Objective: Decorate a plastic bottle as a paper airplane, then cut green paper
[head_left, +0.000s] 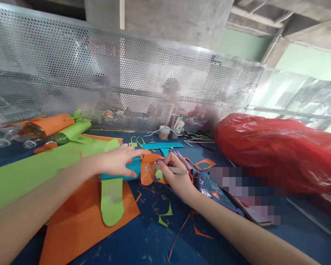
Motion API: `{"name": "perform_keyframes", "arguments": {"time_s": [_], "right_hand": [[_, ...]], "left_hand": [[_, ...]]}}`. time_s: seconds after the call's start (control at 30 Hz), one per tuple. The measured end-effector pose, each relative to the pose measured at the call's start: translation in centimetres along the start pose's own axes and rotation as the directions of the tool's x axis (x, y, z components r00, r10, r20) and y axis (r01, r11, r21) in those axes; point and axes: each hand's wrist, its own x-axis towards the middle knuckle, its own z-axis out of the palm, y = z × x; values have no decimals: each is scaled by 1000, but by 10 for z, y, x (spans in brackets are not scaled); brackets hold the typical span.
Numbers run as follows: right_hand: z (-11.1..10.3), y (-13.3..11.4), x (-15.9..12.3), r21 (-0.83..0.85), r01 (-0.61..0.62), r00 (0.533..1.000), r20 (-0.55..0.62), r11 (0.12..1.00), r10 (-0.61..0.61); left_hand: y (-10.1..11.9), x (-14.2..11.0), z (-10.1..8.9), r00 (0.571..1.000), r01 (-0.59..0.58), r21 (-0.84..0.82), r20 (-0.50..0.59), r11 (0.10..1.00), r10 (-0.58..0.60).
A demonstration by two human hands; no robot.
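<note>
My left hand (124,160) is wrapped over a model plane's blue paper-covered body (135,168), gripping it on its side. A rounded green paper wing (112,202) sticks out from the body toward me, and part of another green piece shows beyond my hand. At the body's right end sits a rounded orange paper piece (148,171). In my right hand (178,180) a beige pen-like stick (176,170) is pinched, its tip at or close to the orange piece. Whether the tip touches cannot be made out.
Orange paper (85,221) and a long green sheet (30,173) lie at left. Paper-wrapped bottles (52,125) stand behind them. Cups of pens (164,132) are at the back, a red plastic bag (264,147) at right. Paper scraps (168,209) litter the blue table.
</note>
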Motion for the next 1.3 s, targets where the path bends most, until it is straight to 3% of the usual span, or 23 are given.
{"name": "perform_keyframes", "arguments": {"time_s": [1.3], "right_hand": [[1, -2, 1, 39, 19, 1000, -20, 999, -18]], "left_hand": [[4, -1, -2, 1000, 14, 26, 9, 1000, -14]]}}
